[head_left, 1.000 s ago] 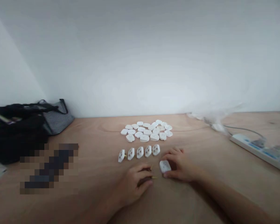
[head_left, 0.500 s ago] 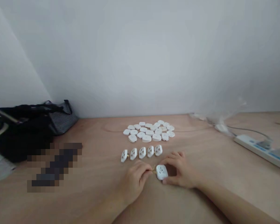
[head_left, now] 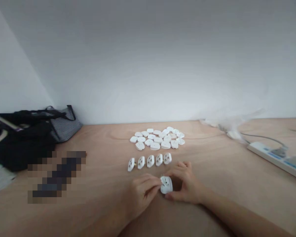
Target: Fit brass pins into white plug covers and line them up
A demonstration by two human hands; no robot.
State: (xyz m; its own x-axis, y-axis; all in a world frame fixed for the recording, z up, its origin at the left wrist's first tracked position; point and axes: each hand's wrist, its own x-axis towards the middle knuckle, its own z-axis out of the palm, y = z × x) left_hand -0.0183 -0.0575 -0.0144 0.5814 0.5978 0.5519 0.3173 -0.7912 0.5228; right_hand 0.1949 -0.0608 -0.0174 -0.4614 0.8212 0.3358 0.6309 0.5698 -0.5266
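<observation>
A white plug (head_left: 166,185) sits between your hands, holed face up and tilted slightly. Cannot tell whether it is off the counter (head_left: 219,200). Your left grip (head_left: 141,197) is half closed, fingertips pressed against the plug's left edge. Your right grip (head_left: 185,184) is curved around the plug, fingers at its upper right and thumb at its lower edge, holding it from that side.

Just beyond your hands: a straight row of five white plugs (head_left: 150,161), standing apart from each other. Farther on, a loose pile of white plugs (head_left: 158,138), some overlapping.

Right, toward the wall: a white power strip (head_left: 268,154) with a cable. Left, against the wall: a black bag (head_left: 22,144) and a striped bag (head_left: 64,126). A blurred patch (head_left: 56,174) hides whatever lies beside them.
</observation>
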